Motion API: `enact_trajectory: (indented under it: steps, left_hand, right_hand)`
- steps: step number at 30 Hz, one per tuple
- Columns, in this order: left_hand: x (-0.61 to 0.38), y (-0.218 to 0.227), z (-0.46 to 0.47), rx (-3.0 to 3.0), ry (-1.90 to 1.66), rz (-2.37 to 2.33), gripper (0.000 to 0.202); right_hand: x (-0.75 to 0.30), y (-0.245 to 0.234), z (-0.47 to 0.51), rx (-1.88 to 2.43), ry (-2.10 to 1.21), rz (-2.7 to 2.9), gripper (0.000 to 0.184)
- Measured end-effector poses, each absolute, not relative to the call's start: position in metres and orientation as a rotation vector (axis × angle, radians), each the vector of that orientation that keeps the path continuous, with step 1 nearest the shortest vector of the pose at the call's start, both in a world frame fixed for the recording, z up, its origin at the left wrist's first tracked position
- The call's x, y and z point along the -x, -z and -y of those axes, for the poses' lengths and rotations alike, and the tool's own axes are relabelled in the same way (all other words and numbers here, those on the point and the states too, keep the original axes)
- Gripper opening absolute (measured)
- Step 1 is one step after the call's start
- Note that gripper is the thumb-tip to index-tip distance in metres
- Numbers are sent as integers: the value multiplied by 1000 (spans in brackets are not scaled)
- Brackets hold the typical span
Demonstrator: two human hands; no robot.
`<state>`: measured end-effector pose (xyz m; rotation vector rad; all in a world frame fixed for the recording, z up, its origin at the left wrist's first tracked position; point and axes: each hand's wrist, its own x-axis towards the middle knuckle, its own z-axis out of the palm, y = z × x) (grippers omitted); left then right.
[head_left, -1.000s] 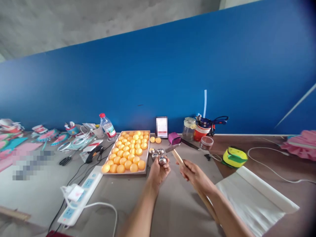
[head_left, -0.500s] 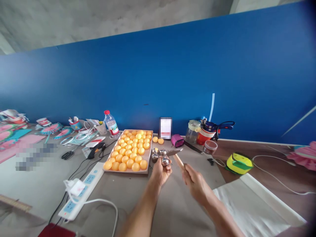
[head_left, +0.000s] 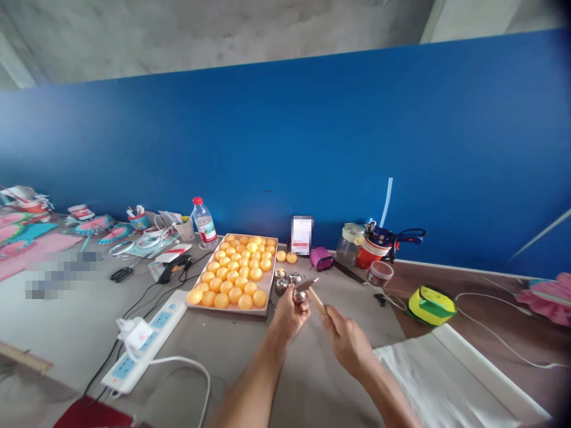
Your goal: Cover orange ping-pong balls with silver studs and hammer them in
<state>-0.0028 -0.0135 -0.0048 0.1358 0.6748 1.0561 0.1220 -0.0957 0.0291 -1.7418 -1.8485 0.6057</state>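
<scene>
My left hand (head_left: 289, 315) is closed around a foil-wrapped silver ball (head_left: 298, 296), held just above the table. My right hand (head_left: 343, 337) grips the wooden handle of a small hammer (head_left: 313, 292); its metal head sits right over the ball in my left hand. Three more silver foil balls (head_left: 285, 279) lie on the table just beyond. A tray (head_left: 263, 298) filled with several orange balls stands to the left of them, and two loose orange balls (head_left: 285, 257) rest behind it.
A white power strip (head_left: 143, 340) with cables lies at the left. A water bottle (head_left: 204, 223), a pink box (head_left: 321, 258), a jar (head_left: 350, 242), a red cup of tools (head_left: 371, 249) line the blue wall. A yellow-green pouch (head_left: 430, 305) and white paper roll (head_left: 450, 380) are right.
The hammer head has come down closer onto the silver ball in my left hand. My view has tilted up a little, so everything sits lower in the picture.
</scene>
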Motion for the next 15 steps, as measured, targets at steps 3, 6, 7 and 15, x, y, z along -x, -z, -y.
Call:
enact_trajectory:
  steps: [3, 6, 7, 15]
  left_hand:
    - [4, 5, 14, -198, -1034, -582, 21]
    - [4, 5, 14, -170, -1033, -591, 20]
    - [4, 5, 14, -151, -1035, -610, 20]
    - [7, 2, 17, -212, -1072, -387, 20]
  right_hand:
    - [-123, -31, 97, 1657, -573, 1750, 25]
    - [-121, -30, 96, 1786, -614, 1804, 21]
    - [-120, -29, 95, 1826, -634, 1837, 19]
    - [-122, -33, 97, 1749, -598, 1740, 23]
